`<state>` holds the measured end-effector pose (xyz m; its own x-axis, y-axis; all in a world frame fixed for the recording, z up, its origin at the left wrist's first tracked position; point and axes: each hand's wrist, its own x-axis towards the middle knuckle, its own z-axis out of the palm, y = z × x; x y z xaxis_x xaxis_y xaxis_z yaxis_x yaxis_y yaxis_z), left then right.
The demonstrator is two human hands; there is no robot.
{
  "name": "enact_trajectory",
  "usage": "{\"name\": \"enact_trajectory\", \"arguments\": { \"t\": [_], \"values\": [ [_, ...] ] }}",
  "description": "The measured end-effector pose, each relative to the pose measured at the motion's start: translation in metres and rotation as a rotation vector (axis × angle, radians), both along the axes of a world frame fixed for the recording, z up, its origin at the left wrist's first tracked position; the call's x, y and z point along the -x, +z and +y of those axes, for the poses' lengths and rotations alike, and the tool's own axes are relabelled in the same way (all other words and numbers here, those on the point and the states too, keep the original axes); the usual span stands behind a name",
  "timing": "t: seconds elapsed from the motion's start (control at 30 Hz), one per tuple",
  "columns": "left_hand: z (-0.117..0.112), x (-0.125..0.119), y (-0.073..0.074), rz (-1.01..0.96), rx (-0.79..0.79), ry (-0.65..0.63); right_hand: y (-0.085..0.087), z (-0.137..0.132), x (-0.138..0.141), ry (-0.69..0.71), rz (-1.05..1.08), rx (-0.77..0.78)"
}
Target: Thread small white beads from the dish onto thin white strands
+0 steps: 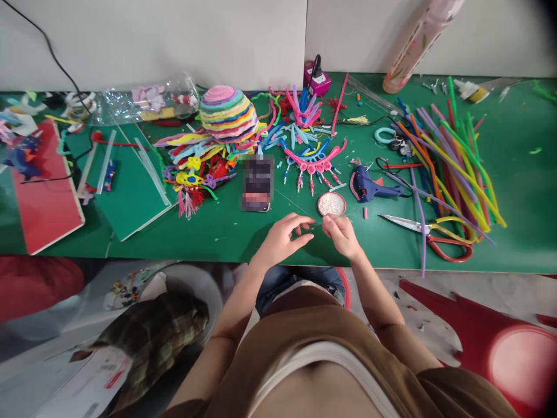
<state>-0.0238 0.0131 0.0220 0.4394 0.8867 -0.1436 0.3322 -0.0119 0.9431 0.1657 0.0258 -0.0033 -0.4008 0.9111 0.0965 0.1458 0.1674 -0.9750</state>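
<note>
My right hand (342, 235) is closed in a pinch at the near rim of a small round dish of tiny white beads (331, 204). A thin, faint thread runs from its fingertips; its ends are hard to make out. Facing it, my left hand (287, 237) is curved with thumb and fingers apart, holding nothing I can see. Beyond the dish lies a pink and blue pipe-cleaner piece (314, 165) with several beaded strands hanging from it. A phone (256, 184) rests to the left, and a blue glue gun (375, 184) lies to the right.
Scissors (435, 229) and a heap of pipe cleaners (456, 168) lie right. A striped ball-like piece (228, 113) stands at the back, left of a purple charger (317, 78). Green (126, 197) and red boards (47, 197) lie left. A bottle (418, 49) stands behind.
</note>
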Motion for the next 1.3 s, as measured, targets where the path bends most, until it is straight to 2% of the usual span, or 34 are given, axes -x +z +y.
{"name": "enact_trajectory", "arguments": {
  "t": [0.1,0.17,0.23,0.3,0.37,0.43,0.63,0.8,0.9,1.1,1.3],
  "values": [
    [-0.009,-0.004,0.002,0.082,-0.337,0.154,-0.009,-0.003,0.000,-0.227,0.067,0.005],
    [-0.013,-0.007,0.001,0.119,-0.450,0.204,-0.014,-0.006,0.001,-0.314,0.138,0.048],
    [-0.015,-0.009,-0.001,0.162,-0.457,0.243,-0.018,-0.008,0.005,-0.376,0.192,0.099],
    [-0.015,-0.010,-0.002,0.149,-0.373,0.267,-0.020,-0.010,0.009,-0.430,0.238,0.135],
    [-0.015,-0.009,-0.004,0.079,-0.275,0.267,-0.020,-0.010,0.013,-0.478,0.291,0.158],
    [-0.015,-0.008,-0.006,0.030,-0.266,0.244,-0.019,-0.010,0.016,-0.517,0.342,0.185],
    [-0.013,-0.004,-0.013,0.280,-0.731,0.206,-0.012,-0.011,0.021,-0.580,0.332,0.251],
    [-0.011,-0.001,-0.011,0.502,-0.891,0.131,-0.011,-0.018,0.020,-0.581,0.165,0.226],
    [-0.010,-0.002,-0.007,0.590,-0.851,0.049,-0.011,-0.021,0.021,-0.581,0.130,0.201],
    [-0.010,-0.012,-0.005,0.650,-0.668,0.064,-0.011,-0.020,0.024,-0.644,0.089,0.215],
    [-0.011,-0.015,-0.011,0.682,-0.676,0.049,-0.012,-0.020,0.024,-0.661,0.075,0.229]
  ]
}}
